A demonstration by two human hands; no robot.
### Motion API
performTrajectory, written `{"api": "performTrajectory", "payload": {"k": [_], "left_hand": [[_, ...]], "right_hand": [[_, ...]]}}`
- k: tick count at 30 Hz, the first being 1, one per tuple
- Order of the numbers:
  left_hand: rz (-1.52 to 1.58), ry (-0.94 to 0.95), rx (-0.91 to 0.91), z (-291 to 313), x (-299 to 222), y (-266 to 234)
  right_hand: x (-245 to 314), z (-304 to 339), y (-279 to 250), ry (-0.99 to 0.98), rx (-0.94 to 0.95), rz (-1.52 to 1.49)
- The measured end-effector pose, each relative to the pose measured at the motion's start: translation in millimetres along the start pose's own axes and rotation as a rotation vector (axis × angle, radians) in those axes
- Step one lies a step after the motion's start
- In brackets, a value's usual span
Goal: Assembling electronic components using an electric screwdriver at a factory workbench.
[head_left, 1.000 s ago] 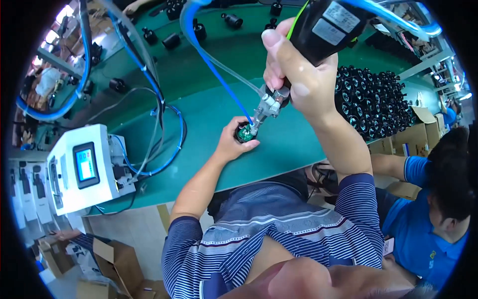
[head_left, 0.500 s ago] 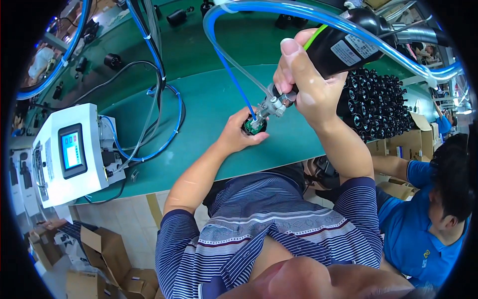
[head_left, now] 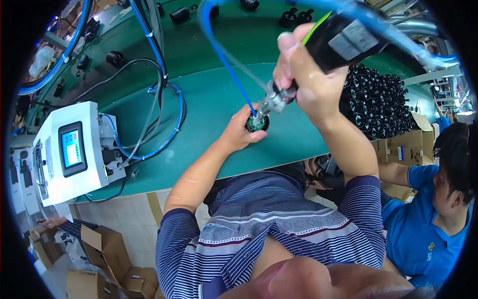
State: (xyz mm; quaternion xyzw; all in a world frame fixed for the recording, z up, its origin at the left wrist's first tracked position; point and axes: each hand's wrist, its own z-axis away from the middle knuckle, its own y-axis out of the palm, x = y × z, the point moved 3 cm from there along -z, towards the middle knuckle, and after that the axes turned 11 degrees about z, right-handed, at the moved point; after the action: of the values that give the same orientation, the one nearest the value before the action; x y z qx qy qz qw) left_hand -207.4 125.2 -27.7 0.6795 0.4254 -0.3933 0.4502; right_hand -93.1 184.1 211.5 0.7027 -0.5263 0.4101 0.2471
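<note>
My right hand (head_left: 311, 77) is wrapped round a black powered screwdriver (head_left: 343, 47), which is tilted and smeared by motion. Its silver metal nose (head_left: 271, 103), fed by a thin blue tube, points down at a small round black housing (head_left: 266, 123). Inside this housing sits a green circuit board (head_left: 256, 124). My left hand (head_left: 236, 128) grips the housing from the left, with fingers and thumb round its sides, above the green table (head_left: 209, 152). The screwdriver's tip is at or just over the board; whether it touches, I cannot tell.
A white control box (head_left: 50, 149) with a small screen stands at the left, its cables and blue hoses (head_left: 179, 119) looping over the table. At right are rows of black round parts (head_left: 373, 102). Black parts (head_left: 180, 15) lie on a green strip beyond. A co-worker (head_left: 428, 214) sits close right.
The screwdriver and my right hand have shifted slightly, and the hose above is now blurred. The housing tilts a little differently in my left hand. Some black parts on the far strip have shifted.
</note>
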Motion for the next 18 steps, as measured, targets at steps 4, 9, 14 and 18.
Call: {"api": "performTrajectory", "payload": {"k": [4, 9, 14, 18], "left_hand": [[-0.133, 0.209, -0.127, -0.9, -1.6, 2.5], [-0.086, 0.183, -0.138, 3.5, 1.5, -1.0], [-0.137, 0.138, 0.030, 0.0, -10.9, 2.3], [-0.065, 0.128, -0.031, -0.8, -15.4, 4.4]], "right_hand": [[31.2, -23.7, -5.1, 0.030, -0.144, -0.216], [27.9, -19.7, 4.2, 0.025, -0.123, -0.221], [14.6, -4.2, 9.6, 0.073, -0.122, -0.108], [11.7, -1.9, 9.3, 0.055, -0.106, -0.087]]}}
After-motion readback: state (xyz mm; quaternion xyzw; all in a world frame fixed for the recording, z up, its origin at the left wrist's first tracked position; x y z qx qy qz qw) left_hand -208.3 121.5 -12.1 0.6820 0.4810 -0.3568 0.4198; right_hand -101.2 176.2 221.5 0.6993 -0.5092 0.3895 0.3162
